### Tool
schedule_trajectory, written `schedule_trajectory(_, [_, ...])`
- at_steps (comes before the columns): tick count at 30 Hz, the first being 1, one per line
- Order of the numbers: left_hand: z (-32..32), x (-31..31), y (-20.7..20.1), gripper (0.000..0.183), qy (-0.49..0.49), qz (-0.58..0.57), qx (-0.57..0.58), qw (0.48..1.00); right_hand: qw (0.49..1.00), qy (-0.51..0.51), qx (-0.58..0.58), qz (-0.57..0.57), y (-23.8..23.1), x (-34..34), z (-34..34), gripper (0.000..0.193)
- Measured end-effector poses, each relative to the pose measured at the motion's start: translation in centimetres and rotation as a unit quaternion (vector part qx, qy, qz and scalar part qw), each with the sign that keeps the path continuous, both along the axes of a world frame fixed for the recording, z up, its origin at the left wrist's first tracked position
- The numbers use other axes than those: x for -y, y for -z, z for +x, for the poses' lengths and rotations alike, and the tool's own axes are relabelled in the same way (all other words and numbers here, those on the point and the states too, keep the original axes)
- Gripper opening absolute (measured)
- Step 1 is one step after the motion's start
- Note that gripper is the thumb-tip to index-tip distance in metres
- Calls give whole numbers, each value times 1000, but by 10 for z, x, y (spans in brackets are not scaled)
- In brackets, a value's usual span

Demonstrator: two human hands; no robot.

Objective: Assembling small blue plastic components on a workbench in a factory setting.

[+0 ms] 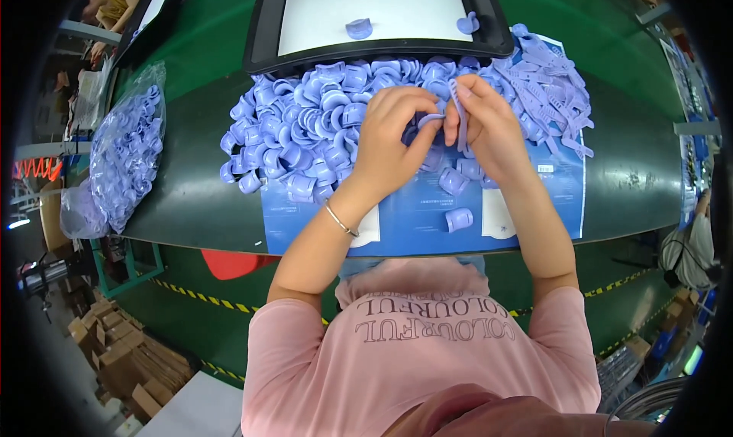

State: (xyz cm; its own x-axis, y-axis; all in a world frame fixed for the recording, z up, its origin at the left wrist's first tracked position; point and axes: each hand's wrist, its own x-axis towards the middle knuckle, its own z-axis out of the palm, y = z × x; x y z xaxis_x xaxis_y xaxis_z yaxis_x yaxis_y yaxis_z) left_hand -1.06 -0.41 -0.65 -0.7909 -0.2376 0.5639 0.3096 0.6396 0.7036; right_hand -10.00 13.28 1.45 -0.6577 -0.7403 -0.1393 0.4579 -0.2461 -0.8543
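My left hand (388,137) pinches a curved lavender plastic piece (431,119) between thumb and fingers. Close beside it, my right hand (495,135) grips a long, notched lavender strap (460,120) that stands nearly upright. The two parts are very near each other; I cannot tell whether they touch. Under and around my hands spreads a heap of curved lavender pieces (305,120). Beyond my right hand lies a pile of flat notched straps (548,93). A single curved piece (459,220) rests apart, nearer the table's front edge.
A blue printed sheet (412,227) lies beneath the heaps on the dark table (202,177). Behind them stands a black-rimmed tray (265,26) with a white bottom and a few lavender parts. A clear bag of lavender pieces (130,150) sits at left. Another person (118,9) works at far left.
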Motion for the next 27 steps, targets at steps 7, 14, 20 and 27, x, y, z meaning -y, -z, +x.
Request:
schedule_trajectory(7, [0, -2, -11, 14, -89, -94, -9, 992, 999, 23, 44, 17, 11, -10, -7, 20])
schedule_trajectory(14, [3, -2, -8, 15, -27, 29, 52, 998, 999, -18, 30, 15, 15, -13, -7, 20])
schedule_trajectory(20, [3, -8, -5, 22, 96, 423, 90, 897, 999, -39, 18, 21, 10, -13, -3, 24])
schedule_trajectory(27, [3, -2, -5, 21, 153, 603, 97, 777, 999, -1, 8, 43, 8, -12, -2, 34])
